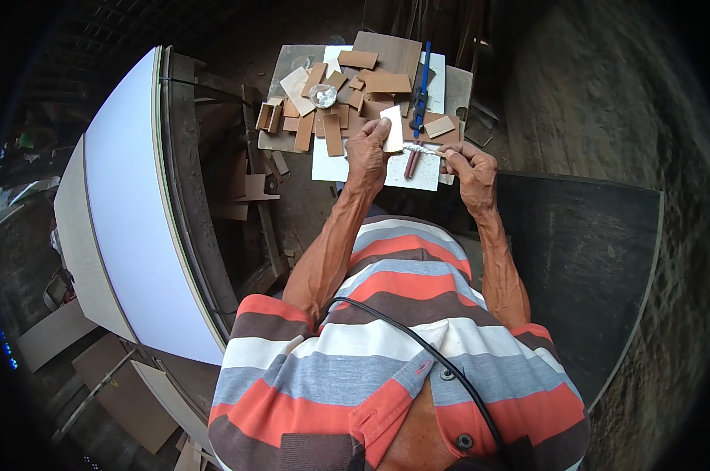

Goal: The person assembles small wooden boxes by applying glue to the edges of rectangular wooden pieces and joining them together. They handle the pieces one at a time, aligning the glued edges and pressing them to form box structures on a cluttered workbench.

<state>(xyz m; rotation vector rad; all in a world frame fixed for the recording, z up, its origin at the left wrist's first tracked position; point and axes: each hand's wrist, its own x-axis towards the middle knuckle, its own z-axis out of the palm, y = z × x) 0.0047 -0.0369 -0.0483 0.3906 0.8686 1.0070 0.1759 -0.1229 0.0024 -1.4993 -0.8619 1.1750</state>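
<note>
My left hand [367, 157] is closed around a small, pale rectangular wood piece [393, 130], held up over the work table. In my right hand [476, 177] I pinch a thin stick [422, 149] coated with white paste. Its coated tip is close to the lower edge of the wood piece; I cannot tell whether they touch. Below the stick, two short reddish-brown rods [412, 164] lie on a white board [347, 171]. A small clear bowl [323, 96] holding white paste stands among several small brown wood blocks [333, 136]. Beyond my hands lies a long blue-and-black tool [421, 98].
A small open wooden box shape [268, 115] sits at the table's left edge. Large white and wooden sheets [131, 188] lean close on my left. A dark panel [575, 267] is to my right, beside a rough wall [614, 110]. Boards [127, 388] are stacked lower left.
</note>
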